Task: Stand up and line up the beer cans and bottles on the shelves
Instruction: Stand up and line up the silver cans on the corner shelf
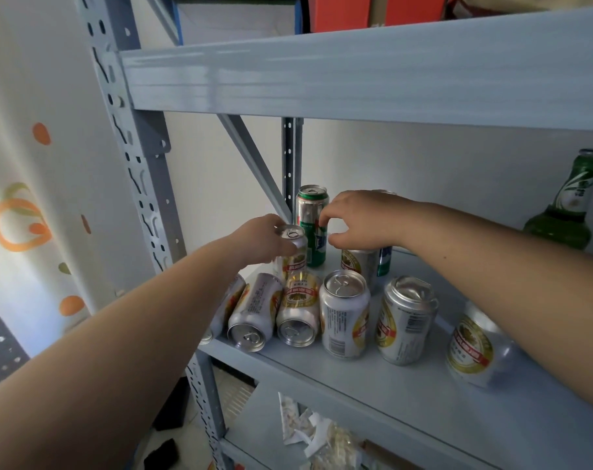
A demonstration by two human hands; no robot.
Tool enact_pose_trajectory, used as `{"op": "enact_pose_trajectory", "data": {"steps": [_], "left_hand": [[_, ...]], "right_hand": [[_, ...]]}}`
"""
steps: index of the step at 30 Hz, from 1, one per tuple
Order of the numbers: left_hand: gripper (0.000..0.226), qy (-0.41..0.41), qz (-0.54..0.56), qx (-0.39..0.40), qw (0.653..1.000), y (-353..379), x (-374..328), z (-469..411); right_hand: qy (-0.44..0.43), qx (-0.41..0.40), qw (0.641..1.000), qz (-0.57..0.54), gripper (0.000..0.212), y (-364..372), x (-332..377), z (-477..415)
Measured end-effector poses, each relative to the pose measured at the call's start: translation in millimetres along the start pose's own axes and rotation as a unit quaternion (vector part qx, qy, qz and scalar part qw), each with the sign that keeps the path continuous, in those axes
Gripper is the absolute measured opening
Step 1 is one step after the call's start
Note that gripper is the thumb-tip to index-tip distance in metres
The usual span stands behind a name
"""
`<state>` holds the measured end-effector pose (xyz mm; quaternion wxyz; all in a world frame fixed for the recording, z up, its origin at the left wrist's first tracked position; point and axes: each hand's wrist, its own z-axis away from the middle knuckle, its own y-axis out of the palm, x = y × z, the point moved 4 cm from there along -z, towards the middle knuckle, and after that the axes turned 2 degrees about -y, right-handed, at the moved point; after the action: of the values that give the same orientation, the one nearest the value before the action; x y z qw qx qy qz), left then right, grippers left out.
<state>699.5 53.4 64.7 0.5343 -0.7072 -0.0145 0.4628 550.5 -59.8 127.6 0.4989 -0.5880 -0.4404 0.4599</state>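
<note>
My left hand (pixel 264 239) grips an upright silver can (pixel 291 254) near the back left of the grey shelf (pixel 407 398). Just right of it, my right hand (pixel 359 220) hovers with fingers apart beside a tall green can (pixel 311 215), its fingertips close to that can. Beneath this hand stand another silver can (pixel 358 266) and a partly hidden green one (pixel 384 261). Three silver cans lie on their sides at the front left, one of them (pixel 298 308) in the middle. Two silver cans (pixel 344 317) (pixel 405 322) stand upright in front. A further silver can (pixel 475 347) is partly behind my right forearm.
A green glass bottle (pixel 565 205) stands at the far right. The shelf's metal posts (pixel 135 184) and a diagonal brace (pixel 254 164) frame the left side. Boxes (pixel 342 11) sit on the shelf above, plastic packets (pixel 308 432) on the one below.
</note>
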Motion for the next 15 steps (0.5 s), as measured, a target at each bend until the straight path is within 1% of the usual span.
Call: {"op": "enact_pose_trajectory", "data": {"steps": [2,3,5,7,9,11,13,15], "left_hand": [[0.057,0.027,-0.079,-0.014,0.996,0.6,-6.2,6.8],[0.061,0.036,-0.104,-0.019,0.994,0.5,-9.2,11.0],[0.071,0.047,-0.128,-0.03,0.99,-1.3,-13.0,20.6],[0.071,0.074,-0.148,-0.046,0.985,-4.7,-14.5,34.6],[0.068,0.112,-0.159,-0.041,0.98,-6.7,-12.0,53.1],[0.068,0.134,-0.179,-0.025,0.974,-8.6,-5.9,76.3],[0.067,0.149,-0.215,-0.01,0.965,-9.2,2.9,99.4],[0.061,0.174,-0.258,0.005,0.95,-6.0,13.0,118.8]], "right_hand": [[0.002,0.012,1.0,0.004,0.041,-2.7,7.4,4.4],[0.001,0.016,1.0,0.004,0.042,-4.0,12.7,7.1],[-0.003,0.02,1.0,0.001,0.045,-5.7,25.0,12.5],[-0.007,0.02,1.0,0.0,0.045,-6.7,40.6,18.9],[-0.02,0.016,1.0,0.019,0.04,-7.3,59.2,27.5],[-0.036,0.011,0.998,0.046,0.03,-6.1,80.1,38.8],[-0.056,0.005,0.995,0.084,0.021,0.9,101.0,49.8],[-0.079,-0.014,0.989,0.125,0.017,13.3,119.8,56.9]]}}
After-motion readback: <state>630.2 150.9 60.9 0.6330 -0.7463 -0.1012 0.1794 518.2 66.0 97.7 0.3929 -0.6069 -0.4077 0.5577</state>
